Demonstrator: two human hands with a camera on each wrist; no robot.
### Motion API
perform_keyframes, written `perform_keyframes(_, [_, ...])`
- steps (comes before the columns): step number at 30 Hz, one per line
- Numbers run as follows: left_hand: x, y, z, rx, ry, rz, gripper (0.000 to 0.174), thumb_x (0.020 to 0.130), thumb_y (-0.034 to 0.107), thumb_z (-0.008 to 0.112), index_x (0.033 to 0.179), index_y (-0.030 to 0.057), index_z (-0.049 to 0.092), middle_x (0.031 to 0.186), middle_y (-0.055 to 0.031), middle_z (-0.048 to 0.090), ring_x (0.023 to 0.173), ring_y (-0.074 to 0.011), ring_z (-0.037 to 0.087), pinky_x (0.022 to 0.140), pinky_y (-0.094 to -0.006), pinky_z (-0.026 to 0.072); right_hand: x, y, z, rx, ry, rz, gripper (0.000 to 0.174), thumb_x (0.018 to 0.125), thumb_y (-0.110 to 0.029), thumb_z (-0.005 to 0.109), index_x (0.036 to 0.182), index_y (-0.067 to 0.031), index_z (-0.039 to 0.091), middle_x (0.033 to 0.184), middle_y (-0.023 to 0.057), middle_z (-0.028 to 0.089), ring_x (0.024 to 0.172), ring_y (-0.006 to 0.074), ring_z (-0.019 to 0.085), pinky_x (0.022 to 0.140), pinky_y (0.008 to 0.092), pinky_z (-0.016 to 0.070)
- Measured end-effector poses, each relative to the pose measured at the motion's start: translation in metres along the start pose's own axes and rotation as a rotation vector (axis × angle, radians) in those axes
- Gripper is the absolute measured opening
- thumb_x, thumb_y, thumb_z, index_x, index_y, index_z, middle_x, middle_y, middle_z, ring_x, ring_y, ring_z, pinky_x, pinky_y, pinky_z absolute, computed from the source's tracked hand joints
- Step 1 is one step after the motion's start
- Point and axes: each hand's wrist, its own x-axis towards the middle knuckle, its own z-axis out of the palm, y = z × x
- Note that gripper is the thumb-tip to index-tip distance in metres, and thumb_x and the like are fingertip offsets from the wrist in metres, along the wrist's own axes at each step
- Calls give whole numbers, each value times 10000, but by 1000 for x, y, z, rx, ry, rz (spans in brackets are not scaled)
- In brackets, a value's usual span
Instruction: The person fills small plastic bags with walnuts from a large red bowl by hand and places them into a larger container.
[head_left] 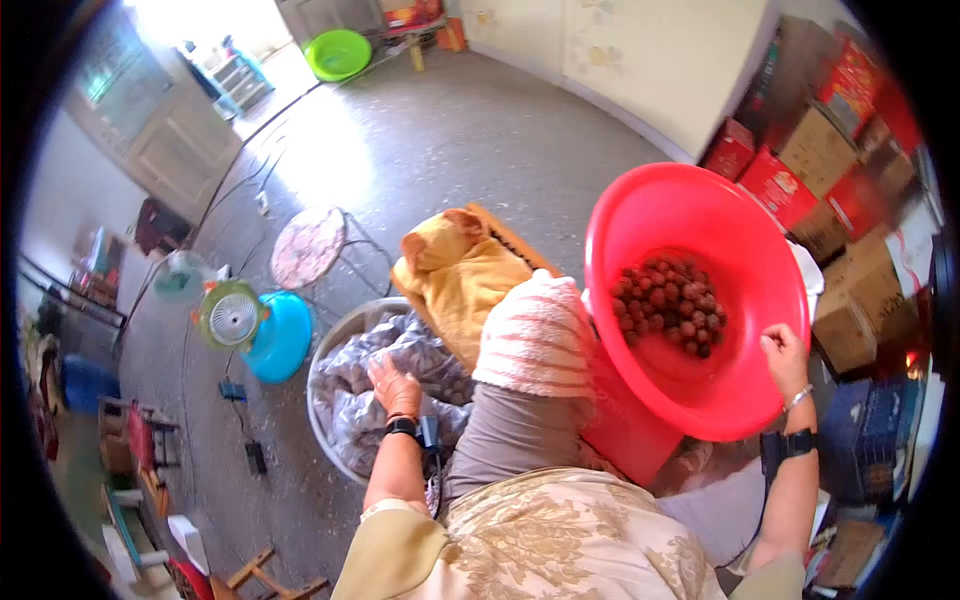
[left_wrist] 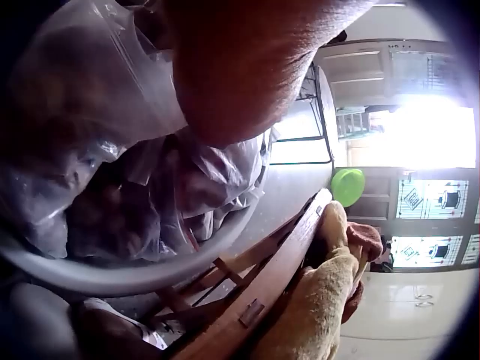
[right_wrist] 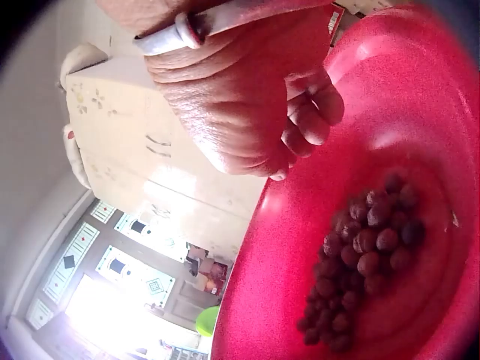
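Note:
My left hand (head_left: 395, 386) (left_wrist: 240, 75) lies over clear plastic bags (head_left: 350, 405) (left_wrist: 82, 105) heaped in a pale round basin (head_left: 314, 420) (left_wrist: 112, 281); its fingers look extended and relaxed. The contents of the bags are dark and hard to make out. On my right, a large red basin (head_left: 625, 215) (right_wrist: 259, 300) tilts toward me, with a cluster of round brownish-red balls (head_left: 670, 305) (right_wrist: 367, 244) at its bottom. Above its right inner wall, my right hand (head_left: 785, 355) (right_wrist: 232, 105) has its fingers curled inward, apart from the balls. Nothing shows in its grip.
Yellow cloth (head_left: 465, 290) (left_wrist: 307, 315) drapes a wooden chair or frame (left_wrist: 255, 292) between the basins. A striped towel (head_left: 535, 335) covers my knee. Farther left stand a round stool (head_left: 308, 247), blue basin (head_left: 280, 340) and green fan (head_left: 232, 317). Stacked boxes (head_left: 855, 285) line the right side.

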Motion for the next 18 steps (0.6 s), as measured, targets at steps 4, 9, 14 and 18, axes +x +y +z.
perform_keyframes(4, [35, -41, 58, -413, -173, 134, 726, 822, 36, 523, 1514, -81, 336, 1548, -286, 373, 1470, -409, 317, 1237, -438, 229, -10, -31, -18, 73, 59, 0, 120, 912, -111, 695, 986, -20, 673, 846, 66, 697, 815, 142, 653, 761, 311, 535])
perform_keyframes(9, [66, -62, 86, -740, -602, -155, 786, 904, 101, 572, 1558, -100, 184, 1612, -277, 264, 1506, -382, 248, 1253, -386, 174, -28, -53, -95, -40, 172, 84, 128, 915, -152, 697, 968, -36, 709, 891, 93, 740, 802, 170, 689, 771, 329, 551])
perform_keyframes(14, [77, -42, 83, -890, -838, 161, 842, 945, 158, 630, 1573, -92, 128, 1637, -275, 178, 1534, -379, 155, 1257, -406, 135, -87, -27, -185, -39, 344, 254, 165, 932, -189, 689, 963, -28, 693, 791, 40, 686, 666, 121, 615, 616, 295, 501])
perform_keyframes(18, [66, -42, 75, -728, -560, 78, 990, 782, 701, 667, 1479, 34, 446, 1332, -121, 577, 992, -278, 589, 851, -373, 542, -164, 43, -226, -264, 388, 473, 179, 883, -207, 711, 901, -29, 706, 806, 144, 719, 731, 260, 693, 693, 375, 536])
